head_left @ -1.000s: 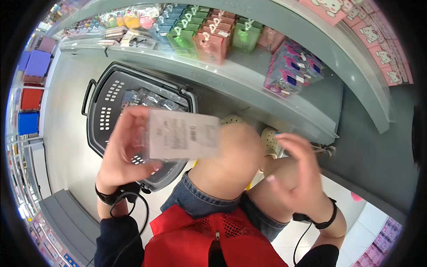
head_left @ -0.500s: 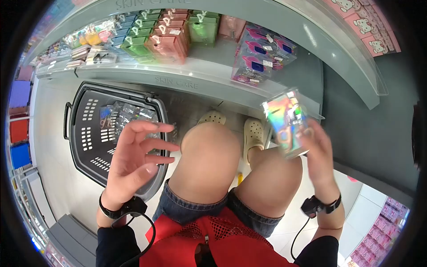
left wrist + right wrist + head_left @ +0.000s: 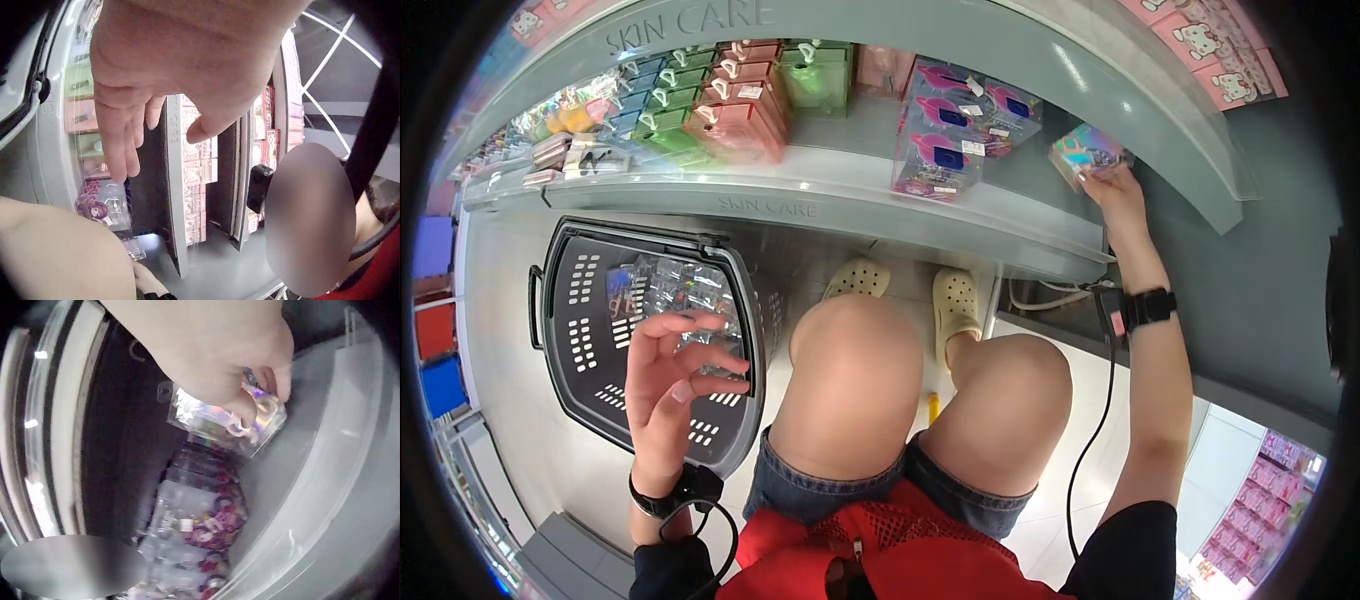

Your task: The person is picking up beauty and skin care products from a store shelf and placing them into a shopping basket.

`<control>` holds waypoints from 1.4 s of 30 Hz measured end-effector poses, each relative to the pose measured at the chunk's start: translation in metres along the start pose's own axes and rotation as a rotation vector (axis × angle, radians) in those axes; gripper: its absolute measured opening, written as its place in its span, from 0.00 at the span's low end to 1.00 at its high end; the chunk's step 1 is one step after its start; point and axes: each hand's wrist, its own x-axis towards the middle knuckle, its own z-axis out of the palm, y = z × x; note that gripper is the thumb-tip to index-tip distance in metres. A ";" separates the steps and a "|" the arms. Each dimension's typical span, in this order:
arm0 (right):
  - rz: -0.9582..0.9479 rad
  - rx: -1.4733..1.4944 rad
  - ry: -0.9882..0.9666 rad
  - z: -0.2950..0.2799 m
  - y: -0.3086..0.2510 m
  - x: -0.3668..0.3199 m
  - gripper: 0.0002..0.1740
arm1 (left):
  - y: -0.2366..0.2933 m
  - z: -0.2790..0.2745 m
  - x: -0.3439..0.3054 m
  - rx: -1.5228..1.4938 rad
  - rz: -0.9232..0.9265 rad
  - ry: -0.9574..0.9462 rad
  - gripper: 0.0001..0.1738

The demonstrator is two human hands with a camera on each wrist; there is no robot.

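Item, your right hand (image 3: 1116, 192): thumb and fingers pinching one holographic packet (image 3: 1083, 150), flat, clear-edged, with a pale looped shape on its face and a hang tab seen in the right wrist view. The packet is held over the grey shelf (image 3: 830, 165), to the right of and apart from the row of clear packs with pink and purple contents (image 3: 940, 150); whether it touches the shelf you cannot tell. Item, your left hand (image 3: 668, 380): fingers spread and loosely bent, placed before the near right part of the dark grey shopping basket (image 3: 610, 325) in the head view. Inside the basket: several clear plastic packets (image 3: 690, 285), glossy and overlapping. On the shelf, left of the pink and purple stock: green pouches (image 3: 815, 80) and red pouches (image 3: 745, 125), upright, with white loops. Shelf lip below these, lettered SKIN CARE (image 3: 770, 208). Upper right: pink cartons (image 3: 1200, 42) printed with a white cartoon character. On the floor, between basket and shelf end: your cream clogs (image 3: 958, 305). Worn at your right wrist: a black strap (image 3: 1150, 308), with a cable running down beside the forearm.
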 end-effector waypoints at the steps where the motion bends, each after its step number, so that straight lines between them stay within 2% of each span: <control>1: 0.005 0.001 0.003 0.002 0.002 0.009 0.19 | -0.001 -0.001 -0.001 0.002 -0.005 -0.004 0.29; 3: 0.161 -0.245 0.004 0.005 0.006 0.031 0.20 | -0.002 -0.006 0.001 0.005 0.001 0.029 0.30; 7: 0.111 -0.300 -0.023 0.007 0.012 0.073 0.20 | -0.010 -0.008 0.001 0.058 -0.015 0.089 0.35; 10: 0.260 -0.438 -0.084 0.016 0.010 0.097 0.18 | -0.016 -0.012 0.001 0.058 -0.025 0.098 0.36; 13: 0.043 -0.195 -0.024 0.028 0.008 0.110 0.14 | -0.018 -0.013 0.001 0.078 -0.021 0.112 0.36; 17: -0.040 0.155 -0.055 0.044 -0.006 0.119 0.13 | -0.020 -0.019 0.002 0.050 -0.029 0.097 0.34; 22: -0.054 0.353 -0.092 0.052 -0.019 0.122 0.13 | -0.022 -0.021 0.003 0.005 -0.018 0.091 0.31; 31: -0.044 0.479 -0.133 0.060 -0.026 0.122 0.11 | -0.023 -0.025 0.002 0.017 -0.043 0.124 0.29; 33: 0.077 0.618 -0.038 0.065 -0.028 0.124 0.10 | -0.025 -0.027 0.002 0.030 -0.043 0.139 0.26; 34: 0.077 0.618 -0.039 0.064 -0.027 0.121 0.10 | -0.026 -0.028 0.003 0.030 -0.044 0.139 0.26; 36: -0.100 0.479 -0.175 0.062 -0.024 0.111 0.10 | -0.026 -0.030 0.003 0.040 -0.043 0.143 0.25; 37: -0.099 0.480 -0.176 0.059 -0.025 0.104 0.10 | -0.026 -0.031 0.004 0.040 -0.043 0.144 0.25; 39: -0.134 0.295 -0.251 0.051 -0.027 0.094 0.13 | -0.026 -0.034 0.006 0.102 -0.044 0.160 0.23; 41: -0.010 0.616 -0.371 0.040 -0.018 0.109 0.18 | -0.027 -0.042 0.008 0.158 -0.069 0.198 0.22; 42: -0.005 0.645 -0.493 0.023 0.005 0.135 0.21 | -0.028 -0.048 0.010 0.215 -0.095 0.232 0.21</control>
